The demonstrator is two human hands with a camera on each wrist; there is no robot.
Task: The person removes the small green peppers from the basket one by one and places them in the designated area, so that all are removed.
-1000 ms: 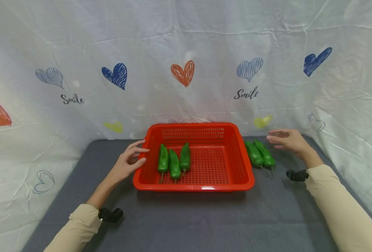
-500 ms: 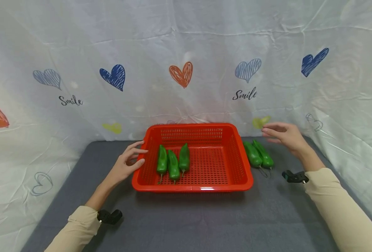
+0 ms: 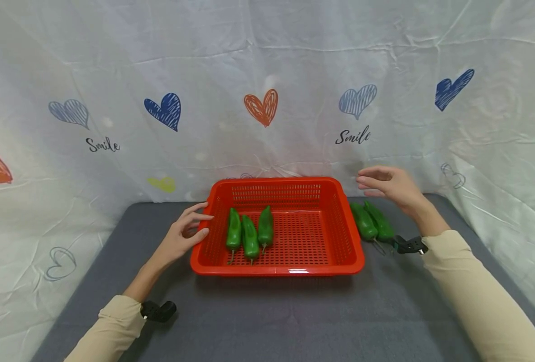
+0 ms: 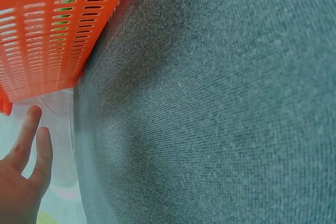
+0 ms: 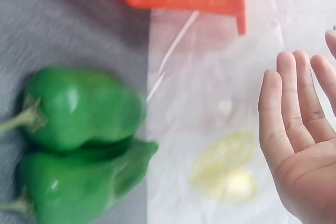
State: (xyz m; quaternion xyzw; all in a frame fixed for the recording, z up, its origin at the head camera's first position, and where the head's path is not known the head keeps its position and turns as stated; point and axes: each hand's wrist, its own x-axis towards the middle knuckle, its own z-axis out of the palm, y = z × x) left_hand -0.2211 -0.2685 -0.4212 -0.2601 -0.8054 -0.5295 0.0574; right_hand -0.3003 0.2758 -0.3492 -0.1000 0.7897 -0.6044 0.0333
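A red plastic basket [image 3: 276,270] with slotted walls stands on the grey cloth. Three green peppers [image 3: 250,240] lie side by side in its left half. My left hand [image 3: 180,237] is at the basket's left rim, fingers spread and fingertips right at the edge. Outside the right wall, two more green peppers [image 5: 79,108] lie close together, stems towards me. Above and behind this pair hovers my right hand [image 3: 393,188], holding nothing. In the right wrist view its fingers [image 5: 287,98] are nearly straight.
The table is covered in grey cloth [image 3: 276,322]. Behind it hangs a white sheet [image 3: 213,60] printed with hearts and "Smile" lettering. A small black device [image 3: 159,310] is strapped to each wrist.
My right hand has moved left and up, from right of the loose peppers to above and behind them. The left hand stays at the rim, and the peppers have not moved.
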